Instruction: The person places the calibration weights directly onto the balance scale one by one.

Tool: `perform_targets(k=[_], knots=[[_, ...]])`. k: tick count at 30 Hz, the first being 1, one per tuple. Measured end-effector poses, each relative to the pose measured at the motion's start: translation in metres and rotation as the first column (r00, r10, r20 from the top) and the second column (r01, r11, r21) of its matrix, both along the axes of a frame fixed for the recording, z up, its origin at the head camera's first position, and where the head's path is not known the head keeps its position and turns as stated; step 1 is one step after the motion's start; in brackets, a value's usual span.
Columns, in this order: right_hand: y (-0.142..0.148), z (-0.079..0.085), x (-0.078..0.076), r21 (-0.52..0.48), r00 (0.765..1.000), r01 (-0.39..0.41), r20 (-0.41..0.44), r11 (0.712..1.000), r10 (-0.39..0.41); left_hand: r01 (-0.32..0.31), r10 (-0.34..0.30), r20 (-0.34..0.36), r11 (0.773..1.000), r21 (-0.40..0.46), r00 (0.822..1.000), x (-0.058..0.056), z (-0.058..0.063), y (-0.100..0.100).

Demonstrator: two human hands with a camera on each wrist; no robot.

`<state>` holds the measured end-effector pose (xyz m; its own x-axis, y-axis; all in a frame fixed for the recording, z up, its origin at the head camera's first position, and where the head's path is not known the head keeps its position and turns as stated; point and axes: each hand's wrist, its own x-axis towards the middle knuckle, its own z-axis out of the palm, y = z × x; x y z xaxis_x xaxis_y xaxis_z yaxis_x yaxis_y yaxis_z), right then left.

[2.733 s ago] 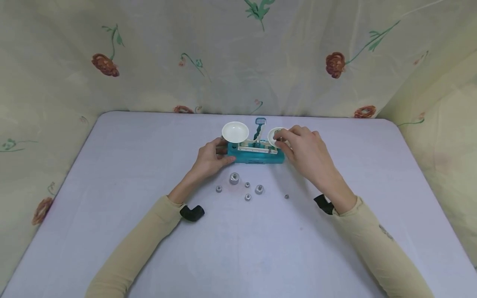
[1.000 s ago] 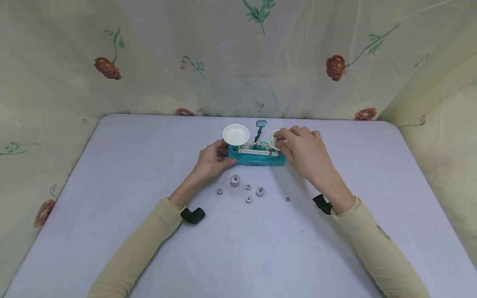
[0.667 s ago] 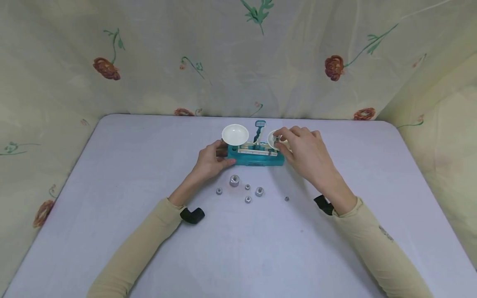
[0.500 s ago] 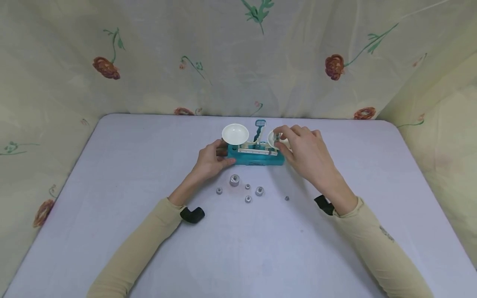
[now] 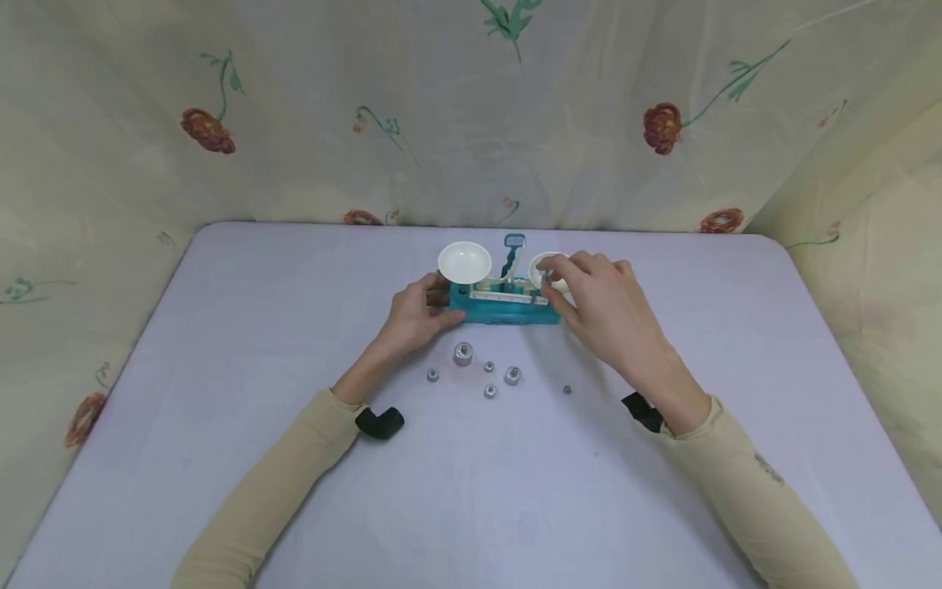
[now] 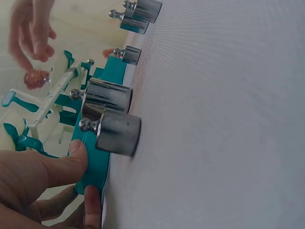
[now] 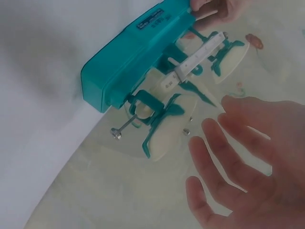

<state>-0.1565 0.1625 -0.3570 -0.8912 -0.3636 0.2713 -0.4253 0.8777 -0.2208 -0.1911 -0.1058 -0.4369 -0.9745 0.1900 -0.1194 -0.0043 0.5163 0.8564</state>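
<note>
A teal balance scale (image 5: 508,309) with two white pans stands near the far edge of the table. My left hand (image 5: 414,317) grips the left end of its base, thumb in front and fingers behind. The left pan (image 5: 465,263) holds nothing. Over the right pan (image 7: 167,131) is my right hand (image 5: 607,307), its thumb and fingertips parted. Just below those fingertips, the knob of a small metal weight (image 7: 186,132) shows above the pan's rim; the fingers stand apart from it in the right wrist view. The pan hides the rest of the weight.
Several silver knobbed weights stand before the scale, among them a large weight (image 5: 463,354), a medium weight (image 5: 513,375) and a tiny weight (image 5: 567,389) off to the right. A flowered curtain (image 5: 441,106) hangs behind the white-covered table (image 5: 331,270).
The right hand held a weight at the right pan; now its thumb and fingers have parted and drawn slightly back from it. The left hand and the loose weights stay in place.
</note>
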Motion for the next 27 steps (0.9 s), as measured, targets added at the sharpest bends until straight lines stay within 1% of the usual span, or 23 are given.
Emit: perform_targets(k=[10,18,27], knots=[[-0.008,0.0,0.012,0.019,0.996,-0.087,-0.021,0.996,0.088,0.003,-0.003,0.0,1.0,-0.005,1.0,-0.002,-0.001,-0.001],[-0.012,-0.004,0.018,0.024,0.995,-0.103,0.007,0.994,0.103,0.001,-0.001,-0.001,1.0,-0.01,1.0,-0.002,-0.002,-0.001],[-0.018,-0.016,0.023,0.073,0.992,-0.126,0.012,0.989,0.126,0.006,-0.006,0.0,1.0,-0.004,1.0,-0.001,-0.001,-0.002]])
